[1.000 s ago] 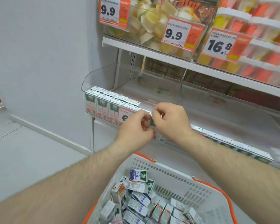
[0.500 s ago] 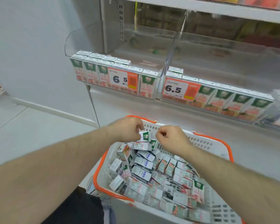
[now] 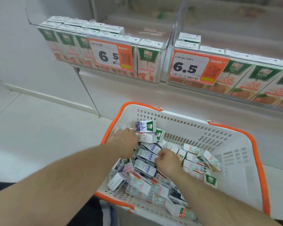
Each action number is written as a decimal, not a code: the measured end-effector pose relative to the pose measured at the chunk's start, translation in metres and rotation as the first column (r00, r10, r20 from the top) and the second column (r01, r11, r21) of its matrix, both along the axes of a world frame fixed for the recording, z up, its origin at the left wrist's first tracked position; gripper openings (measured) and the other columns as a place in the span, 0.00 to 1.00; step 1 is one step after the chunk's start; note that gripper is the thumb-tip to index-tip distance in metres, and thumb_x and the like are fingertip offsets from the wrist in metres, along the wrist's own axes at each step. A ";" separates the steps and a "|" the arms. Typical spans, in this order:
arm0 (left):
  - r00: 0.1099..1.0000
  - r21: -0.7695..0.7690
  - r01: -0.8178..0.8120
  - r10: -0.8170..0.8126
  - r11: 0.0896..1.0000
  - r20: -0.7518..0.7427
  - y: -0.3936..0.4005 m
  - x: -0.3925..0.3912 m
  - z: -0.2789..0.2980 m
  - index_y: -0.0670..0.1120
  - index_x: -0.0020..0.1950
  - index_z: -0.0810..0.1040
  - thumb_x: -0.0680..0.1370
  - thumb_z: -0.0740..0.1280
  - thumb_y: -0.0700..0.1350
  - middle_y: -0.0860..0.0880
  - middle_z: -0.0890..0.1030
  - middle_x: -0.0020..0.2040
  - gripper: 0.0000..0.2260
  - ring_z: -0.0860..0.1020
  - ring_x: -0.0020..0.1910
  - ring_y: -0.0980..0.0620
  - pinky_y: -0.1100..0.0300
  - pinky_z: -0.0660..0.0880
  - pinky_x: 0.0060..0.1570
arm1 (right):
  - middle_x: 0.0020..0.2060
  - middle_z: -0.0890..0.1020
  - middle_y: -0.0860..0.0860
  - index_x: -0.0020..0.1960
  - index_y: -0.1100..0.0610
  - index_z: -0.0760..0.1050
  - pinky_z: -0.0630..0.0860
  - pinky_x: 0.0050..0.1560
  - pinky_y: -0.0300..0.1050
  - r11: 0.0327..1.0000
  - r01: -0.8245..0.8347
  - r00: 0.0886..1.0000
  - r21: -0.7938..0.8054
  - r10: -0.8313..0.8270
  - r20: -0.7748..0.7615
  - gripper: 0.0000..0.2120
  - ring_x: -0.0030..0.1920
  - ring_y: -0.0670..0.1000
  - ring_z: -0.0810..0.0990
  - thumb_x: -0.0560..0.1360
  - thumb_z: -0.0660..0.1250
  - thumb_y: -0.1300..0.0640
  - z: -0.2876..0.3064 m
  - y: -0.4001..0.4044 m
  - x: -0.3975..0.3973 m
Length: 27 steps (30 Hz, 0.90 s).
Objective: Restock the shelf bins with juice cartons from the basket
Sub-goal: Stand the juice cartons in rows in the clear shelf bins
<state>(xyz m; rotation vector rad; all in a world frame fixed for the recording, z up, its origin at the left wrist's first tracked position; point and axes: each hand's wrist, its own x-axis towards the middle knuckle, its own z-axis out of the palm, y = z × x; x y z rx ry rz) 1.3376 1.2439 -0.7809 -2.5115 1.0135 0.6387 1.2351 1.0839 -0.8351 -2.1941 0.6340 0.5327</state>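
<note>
A white basket with an orange rim point(image 3: 235, 144) stands below the shelf and holds several small juice cartons point(image 3: 193, 165) in a loose pile. My left hand point(image 3: 124, 142) reaches into the pile by the basket's left wall, beside a purple-labelled carton point(image 3: 145, 126); its fingertips are hidden among the cartons. My right hand point(image 3: 167, 162) is in the middle of the pile, fingers curled onto the edge of a white carton with blue marks point(image 3: 146, 154). Above, the left shelf bin point(image 3: 147, 62) and right shelf bin point(image 3: 245, 79) hold upright cartons.
Orange price tags reading 6.5 point(image 3: 191, 67) hang on both bin fronts. A clear divider point(image 3: 173, 30) separates the bins, and bare space lies behind the front rows. A white wall and pale floor point(image 3: 39, 128) are to the left.
Both hands have come down from the shelf bin's front edge into the basket and sunk further into the pile. The view has tilted down toward the basket.
</note>
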 end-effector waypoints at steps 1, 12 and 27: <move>0.999 0.008 0.001 -0.002 1.000 0.053 -0.002 0.003 -0.004 0.50 0.72 0.67 0.75 0.67 0.47 0.45 0.73 0.64 0.25 0.73 0.60 0.46 0.50 0.74 0.58 | 0.46 0.80 0.49 0.57 0.53 0.72 0.68 0.35 0.39 0.997 0.070 0.997 0.012 -0.071 0.044 0.09 0.40 0.46 0.75 0.77 0.66 0.57 -0.001 0.000 0.004; 0.992 0.137 0.104 -0.112 0.985 0.050 -0.002 0.022 -0.034 0.48 0.74 0.59 0.74 0.73 0.47 0.42 0.72 0.65 0.33 0.74 0.62 0.43 0.48 0.67 0.66 | 0.42 0.86 0.55 0.56 0.58 0.79 0.79 0.35 0.44 0.446 0.718 0.682 0.535 -0.605 -0.412 0.17 0.37 0.53 0.84 0.74 0.72 0.47 -0.011 0.022 0.086; 0.901 -0.410 -0.409 0.289 0.815 -0.324 -0.005 0.035 0.099 0.52 0.65 0.70 0.66 0.80 0.49 0.52 0.74 0.54 0.32 0.75 0.51 0.50 0.61 0.72 0.47 | 0.44 0.83 0.58 0.48 0.61 0.79 0.74 0.35 0.42 0.755 0.398 0.885 0.521 -0.466 -0.001 0.15 0.42 0.54 0.79 0.68 0.65 0.77 0.125 -0.058 0.020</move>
